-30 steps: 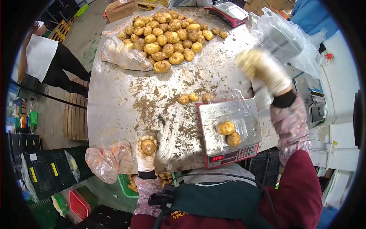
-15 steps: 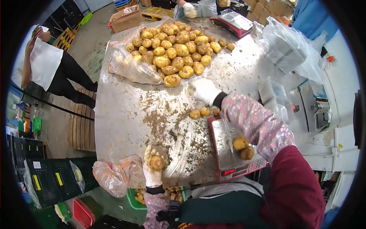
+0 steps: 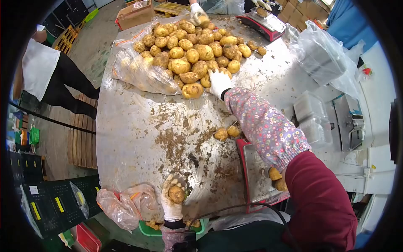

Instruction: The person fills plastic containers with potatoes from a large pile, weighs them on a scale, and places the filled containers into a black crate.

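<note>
The right hand (image 3: 219, 82) has reached farther across the table (image 3: 134, 126) and now lies with fingers spread on the potato pile (image 3: 193, 46) toward the far edge. At the near edge, the left hand (image 3: 173, 201) cups a single potato (image 3: 176, 194) palm up, just beside crumpled plastic bags (image 3: 126, 203).

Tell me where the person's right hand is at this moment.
In the head view the gloved right hand is stretched across the metal table to the near edge of the potato pile, fingers on the potatoes, well beyond the red scale.

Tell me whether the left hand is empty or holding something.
Holding: the gloved left hand lies palm up at the table edge, fingers cupped round one potato.
</note>
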The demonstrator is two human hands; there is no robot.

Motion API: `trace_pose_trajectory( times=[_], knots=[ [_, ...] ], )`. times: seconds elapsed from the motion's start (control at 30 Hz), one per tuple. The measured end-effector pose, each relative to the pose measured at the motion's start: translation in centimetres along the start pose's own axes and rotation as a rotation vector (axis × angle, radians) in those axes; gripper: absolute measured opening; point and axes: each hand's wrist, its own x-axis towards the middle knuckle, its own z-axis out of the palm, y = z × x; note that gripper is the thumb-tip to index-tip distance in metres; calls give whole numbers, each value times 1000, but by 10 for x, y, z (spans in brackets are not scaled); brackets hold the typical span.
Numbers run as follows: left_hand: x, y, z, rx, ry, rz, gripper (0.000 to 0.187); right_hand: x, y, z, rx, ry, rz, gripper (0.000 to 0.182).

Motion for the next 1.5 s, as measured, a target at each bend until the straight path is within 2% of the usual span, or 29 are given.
trace_pose_trajectory(
  times=[0.07,0.1,0.17,0.2,0.23,0.3,0.37,0.4,0.5,0.53,0.57,0.63,0.67,0.7,0.73,0.77,0.83,0.9,0.97,1.03,1.1,1.13,1.17,1.23,1.27,1.3,1.37,1.43,1.5],
  knots=[
    [7,-2,12,-40,-89,-57,38,4,1,6,38,160,8,65],
    [9,-3,19,-39,-88,-58,38,3,3,-1,39,158,9,65],
    [8,-5,31,42,-25,-43,41,-3,13,-27,362,-214,91,55],
    [10,-7,34,18,-84,-48,41,3,32,-8,494,-356,133,64],
    [10,-8,39,18,-90,-52,41,-6,42,-24,777,-651,245,61],
    [7,-11,51,-13,-86,-73,42,-45,48,-49,1849,-715,435,55],
    [1,-16,68,-9,-123,-94,44,-74,53,-81,2379,-829,415,50],
    [-4,-17,87,138,-190,-38,46,-88,54,-97,2434,-855,433,49],
    [-28,-26,151,487,-303,158,56,-122,54,-140,2380,-937,468,52],
    [-38,-25,177,565,-418,262,60,-136,47,-154,2183,-847,376,50],
    [-42,-30,196,600,-480,372,63,-147,43,-156,2195,-865,373,50],
    [-38,-36,201,788,-600,460,58,-172,35,-157,1621,-722,183,53],
    [-33,-39,202,722,-537,341,53,-190,16,-212,1333,-616,79,46],
    [-33,-41,204,654,-472,224,49,-193,19,-194,1089,-689,24,40],
    [-46,-40,215,600,-293,159,48,-208,14,-188,1354,-550,-12,38],
    [-41,-37,200,542,-378,62,55,-220,11,-184,1607,-393,-53,36],
    [-52,-32,189,293,-434,-99,60,-237,13,-192,1623,-391,-48,37],
    [-61,-33,179,240,-447,-123,62,-249,12,-194,1639,-399,-39,39],
    [-68,-32,174,189,-470,-145,63,-253,9,-196,1429,-568,-50,34],
    [-77,-33,171,126,-503,-165,61,-262,-3,-226,1363,-579,-33,34],
    [-88,-31,173,146,-456,-160,62,-270,-12,-247,1118,-254,-65,35],
    [-93,-30,173,158,-410,-155,63,-263,-13,-234,1056,-177,-206,38],
    [-95,-30,168,162,-406,-157,63,-261,-13,-223,1061,-178,-203,38],
    [-98,-27,158,6,-497,-295,65,-259,-16,-213,1107,5,-233,32],
    [-103,-29,157,-16,-456,-276,66,-251,-14,-186,1255,-105,-148,28],
    [-107,-30,159,-11,-454,-280,66,-250,-11,-198,1626,-568,149,20],
    [-112,-32,162,-7,-468,-265,66,-249,-16,-172,1783,-258,93,20],
    [-117,-32,163,37,-446,-237,59,-254,-21,-193,1823,-288,-5,24],
    [-121,-39,168,428,-320,28,51,-265,-27,-205,1854,-308,-88,29]
  ],
)
